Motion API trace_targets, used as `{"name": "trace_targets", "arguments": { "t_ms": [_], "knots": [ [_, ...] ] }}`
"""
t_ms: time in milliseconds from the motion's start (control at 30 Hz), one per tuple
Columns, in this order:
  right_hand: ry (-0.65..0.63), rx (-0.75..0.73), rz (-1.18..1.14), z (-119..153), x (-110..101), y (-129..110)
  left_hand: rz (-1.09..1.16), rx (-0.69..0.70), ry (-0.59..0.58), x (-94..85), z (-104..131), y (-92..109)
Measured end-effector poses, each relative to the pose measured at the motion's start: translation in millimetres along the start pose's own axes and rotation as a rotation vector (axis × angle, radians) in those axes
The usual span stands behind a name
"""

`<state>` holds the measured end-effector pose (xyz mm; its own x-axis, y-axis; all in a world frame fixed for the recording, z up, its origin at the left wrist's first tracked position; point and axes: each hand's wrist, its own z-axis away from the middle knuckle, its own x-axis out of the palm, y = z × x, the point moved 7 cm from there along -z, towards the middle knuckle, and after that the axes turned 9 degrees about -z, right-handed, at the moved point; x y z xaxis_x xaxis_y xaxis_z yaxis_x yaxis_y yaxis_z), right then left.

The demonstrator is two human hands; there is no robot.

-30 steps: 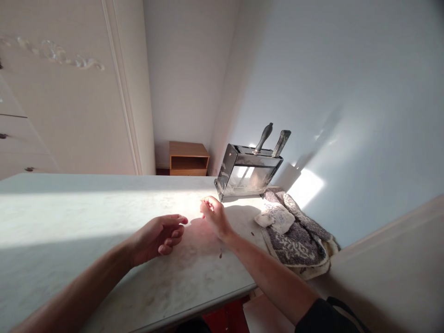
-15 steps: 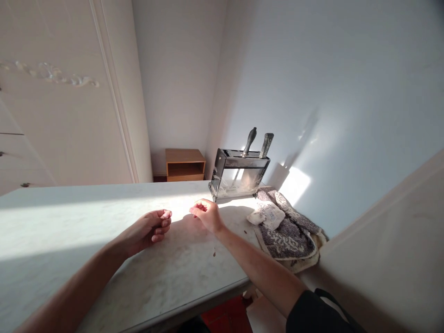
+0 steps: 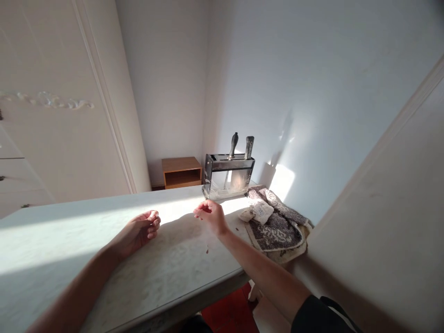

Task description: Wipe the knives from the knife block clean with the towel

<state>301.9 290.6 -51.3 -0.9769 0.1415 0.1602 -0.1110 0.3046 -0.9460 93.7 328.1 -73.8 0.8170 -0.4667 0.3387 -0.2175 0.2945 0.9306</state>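
My left hand [image 3: 140,229] is above the pale marbled table [image 3: 166,273], its fingers curled and its thumb pressed to the index finger. A tiny whitish spot shows at those fingertips; whether it is a thing or a nail I cannot make out. To its right, my right hand [image 3: 212,216] is closed in a pinch, and what sits between its fingertips is too small to name. A gap separates the two hands. A small reddish-brown flake [image 3: 207,251] lies on the table below my right hand, and another dark flake [image 3: 237,229] is by my right forearm.
A knife holder [image 3: 227,178] with clear sides and two dark-handled tools stands at the table's far end. Beside it lie a folded patterned rug [image 3: 277,236] and a crumpled white cloth or bag [image 3: 262,211]. Beyond are a wooden nightstand [image 3: 182,164] and a white wardrobe [image 3: 97,138].
The view has shifted, so the holder and rug appear further left. My hands have drawn slightly further apart, both still closed.
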Motion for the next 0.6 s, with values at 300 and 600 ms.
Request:
{"name": "trace_targets", "arguments": {
  "t_ms": [300, 600],
  "knots": [
    [0.158, -0.133, 0.182, 3, -111, -56, -0.009, -0.013, -0.054, 2.9, 0, -1],
    [0.571, -0.04, 0.481, -39, -234, -64, 0.022, -0.015, 0.004, 2.4, -1, 0]
  ]
}}
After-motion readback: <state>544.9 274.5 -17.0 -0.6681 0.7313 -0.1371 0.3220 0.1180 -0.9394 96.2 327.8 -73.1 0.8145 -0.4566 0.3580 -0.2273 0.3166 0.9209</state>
